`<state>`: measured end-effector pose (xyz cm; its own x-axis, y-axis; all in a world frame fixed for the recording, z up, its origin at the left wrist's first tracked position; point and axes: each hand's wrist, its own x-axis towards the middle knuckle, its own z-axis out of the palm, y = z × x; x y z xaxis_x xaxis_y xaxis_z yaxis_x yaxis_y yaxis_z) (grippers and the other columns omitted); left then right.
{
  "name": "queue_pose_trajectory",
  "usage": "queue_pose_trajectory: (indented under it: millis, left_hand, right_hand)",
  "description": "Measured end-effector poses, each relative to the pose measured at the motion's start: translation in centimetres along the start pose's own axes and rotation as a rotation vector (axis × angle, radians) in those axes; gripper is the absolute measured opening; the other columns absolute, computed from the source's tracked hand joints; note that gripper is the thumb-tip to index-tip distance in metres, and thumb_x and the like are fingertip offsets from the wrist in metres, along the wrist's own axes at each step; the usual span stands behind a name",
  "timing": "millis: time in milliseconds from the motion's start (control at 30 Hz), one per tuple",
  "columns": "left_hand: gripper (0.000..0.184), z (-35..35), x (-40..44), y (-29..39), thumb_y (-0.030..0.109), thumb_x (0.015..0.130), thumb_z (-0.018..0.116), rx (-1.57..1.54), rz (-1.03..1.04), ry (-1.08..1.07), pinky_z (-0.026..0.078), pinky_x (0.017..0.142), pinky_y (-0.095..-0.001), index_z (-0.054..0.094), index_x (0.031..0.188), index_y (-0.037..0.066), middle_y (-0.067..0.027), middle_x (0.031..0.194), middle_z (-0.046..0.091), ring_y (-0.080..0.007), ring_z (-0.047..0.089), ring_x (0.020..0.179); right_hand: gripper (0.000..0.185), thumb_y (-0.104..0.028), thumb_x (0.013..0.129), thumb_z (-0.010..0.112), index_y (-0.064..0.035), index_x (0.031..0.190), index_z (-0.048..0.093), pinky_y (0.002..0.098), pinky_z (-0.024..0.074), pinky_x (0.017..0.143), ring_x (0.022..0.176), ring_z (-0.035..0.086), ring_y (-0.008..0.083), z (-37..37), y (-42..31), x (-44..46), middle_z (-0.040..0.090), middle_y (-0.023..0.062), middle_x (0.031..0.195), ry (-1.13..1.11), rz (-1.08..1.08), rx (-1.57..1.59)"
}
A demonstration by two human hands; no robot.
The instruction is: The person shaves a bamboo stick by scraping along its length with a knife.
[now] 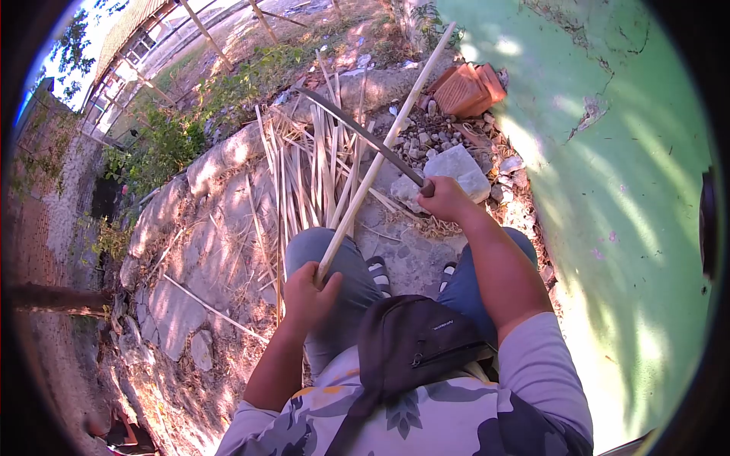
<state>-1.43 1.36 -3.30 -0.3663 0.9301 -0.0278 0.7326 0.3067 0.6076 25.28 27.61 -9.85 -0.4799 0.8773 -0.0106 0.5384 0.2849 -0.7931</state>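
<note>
My left hand point(310, 298) is closed around the near end of a long pale bamboo strip point(363, 190), which slants up and away to the right. In my right hand point(447, 199) is the handle of a machete point(357, 131). Its dark blade points up and to the left and crosses the strip in view; whether the two touch I cannot tell. Beyond my left knee lies a pile of split bamboo strips point(315, 167) on the ground.
A pale stone block point(458, 172) sits ahead of my right hand, with gravel point(426, 140) around it. Stacked orange roof tiles point(468, 90) lean near the green wall point(608, 190) on my right. A low stone edge point(220, 163) runs along the left. A loose thin strip point(217, 310) lies on the ground.
</note>
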Motion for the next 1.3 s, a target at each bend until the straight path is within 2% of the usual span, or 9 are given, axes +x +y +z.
queue_pose_trajectory:
  millis: [67,300,400,500,600,867,900,1133,1300]
  left_hand:
    - [0.04,-0.2,0.3,0.2,0.037,0.085,0.081,-0.02,-0.027,-0.026,0.051,0.064,-0.0436,0.069,0.095,0.001,-0.0153,0.073,0.065,-0.0335,0.065,0.066]
    - [0.042,0.2,0.0,1.4,0.039,0.086,0.079,0.102,-0.007,-0.016,0.053,0.068,-0.0459,0.069,0.097,-0.001,-0.0171,0.08,0.067,-0.0355,0.068,0.072]
    - [0.043,0.6,-0.3,0.5,0.039,0.085,0.081,0.106,0.084,0.026,0.052,0.066,-0.046,0.069,0.097,0.0,-0.018,0.073,0.066,-0.0368,0.067,0.07]
    - [0.042,0.1,-0.4,0.8,0.039,0.086,0.08,0.105,0.09,0.006,0.052,0.067,-0.047,0.069,0.097,-0.001,-0.0194,0.075,0.066,-0.0385,0.067,0.072]
    - [0.041,0.1,0.0,0.6,0.038,0.087,0.078,0.1,0.096,-0.038,0.053,0.072,-0.0486,0.068,0.095,-0.001,-0.0207,0.084,0.068,-0.0397,0.068,0.078]
    - [0.041,0.5,0.2,0.3,0.037,0.086,0.08,0.096,0.104,-0.017,0.052,0.066,-0.0457,0.069,0.093,-0.001,-0.0201,0.077,0.067,-0.0365,0.068,0.071]
    - [0.041,0.6,0.2,0.0,0.037,0.086,0.08,0.09,0.128,-0.002,0.051,0.065,-0.0453,0.069,0.093,-0.002,-0.0201,0.077,0.067,-0.0361,0.068,0.07]
    - [0.04,0.2,0.3,0.3,0.036,0.087,0.08,0.045,0.031,-0.016,0.051,0.066,-0.0463,0.069,0.094,-0.001,-0.0189,0.077,0.065,-0.0375,0.066,0.071]
    - [0.04,0.1,0.0,0.7,0.037,0.087,0.08,0.074,0.053,-0.04,0.051,0.066,-0.0462,0.068,0.094,-0.001,-0.0183,0.077,0.065,-0.0378,0.065,0.07]
  right_hand:
    - [0.024,-0.027,0.083,0.076,-0.0077,0.096,0.074,0.0462,0.0562,0.078,0.085,0.073,0.037,-0.1,-0.2,-0.6,0.075,0.0183,0.091,-0.028,0.0,-0.044]
    - [0.013,-0.025,0.079,0.075,-0.017,0.089,0.073,0.0475,0.058,0.085,0.092,0.073,0.0339,1.7,-6.3,-3.8,0.075,0.0106,0.091,-0.336,-0.237,-0.529]
    - [0.018,-0.027,0.079,0.075,-0.0153,0.093,0.076,0.0471,0.0576,0.085,0.094,0.073,0.0346,0.7,-7.0,-3.5,0.075,0.0133,0.092,-0.325,-0.131,-0.538]
    - [0.027,-0.029,0.079,0.076,-0.0109,0.1,0.077,0.0457,0.0572,0.086,0.095,0.073,0.036,0.6,-1.2,-0.2,0.076,0.0168,0.095,-0.109,0.077,-0.171]
    - [0.03,-0.028,0.08,0.08,-0.005,0.099,0.074,0.0436,0.0564,0.077,0.088,0.073,0.0361,0.1,0.9,0.1,0.076,0.0174,0.095,-0.033,0.14,-0.068]
    - [0.022,-0.027,0.079,0.074,-0.0128,0.095,0.075,0.0471,0.0573,0.084,0.095,0.072,0.0386,1.8,-5.5,-3.5,0.076,0.0162,0.098,-0.385,-0.146,-0.436]
    - [0.018,-0.025,0.079,0.073,-0.0128,0.092,0.074,0.0473,0.0576,0.083,0.093,0.072,0.0384,1.6,-5.4,-3.2,0.076,0.0157,0.096,-0.389,-0.199,-0.481]
    - [0.022,-0.028,0.082,0.077,-0.0085,0.093,0.075,0.0448,0.0561,0.081,0.091,0.072,0.0383,1.4,-1.7,-0.8,0.075,0.0184,0.091,-0.183,0.045,-0.089]
    - [0.025,-0.028,0.083,0.076,-0.0091,0.098,0.075,0.0461,0.0565,0.083,0.093,0.072,0.0391,0.2,-3.6,-2.8,0.075,0.0183,0.092,-0.257,-0.077,-0.229]
